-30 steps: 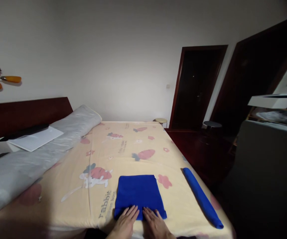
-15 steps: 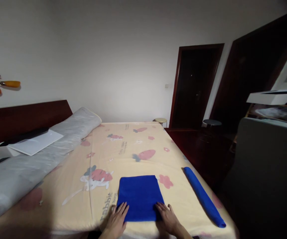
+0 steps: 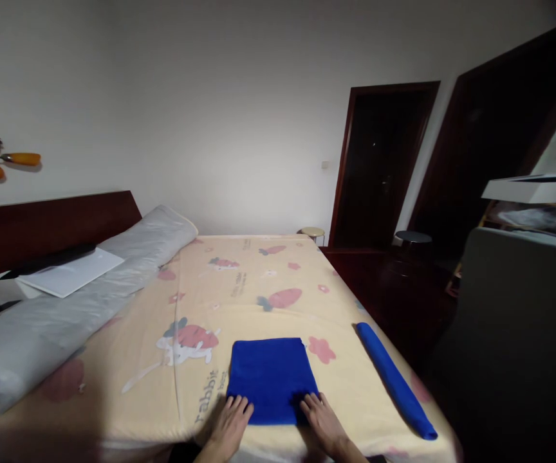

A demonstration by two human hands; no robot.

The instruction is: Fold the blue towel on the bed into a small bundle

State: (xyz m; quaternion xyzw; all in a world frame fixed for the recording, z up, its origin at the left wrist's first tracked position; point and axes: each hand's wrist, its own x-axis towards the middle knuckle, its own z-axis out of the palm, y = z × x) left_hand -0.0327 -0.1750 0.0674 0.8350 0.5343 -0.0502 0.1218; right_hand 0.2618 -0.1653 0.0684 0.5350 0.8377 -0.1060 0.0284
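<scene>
A blue cloth (image 3: 273,376), folded into a rough square, lies flat near the front edge of the bed. My left hand (image 3: 233,418) is at its near left corner, fingers bent and pressed onto the cloth's edge. At the near right corner my right hand (image 3: 320,415) has its fingers curled over the cloth in the same way. Both thumbs are partly hidden. To the right, apart from my hands, a blue rolled cloth (image 3: 396,382) lies slanting along the bed's right side.
The bed (image 3: 239,321) has a cream sheet with carrots and rabbits. A long grey wrapped bundle (image 3: 80,315) lies by the dark headboard (image 3: 56,225), a white flat board (image 3: 73,270) on it. A dark panel (image 3: 514,321) stands right; stools (image 3: 413,238) are behind.
The fingers of both hands have gone from stretched flat on the cloth to bent at its near corners. The cloth and the roll lie nearly as before; the view has shifted slightly.
</scene>
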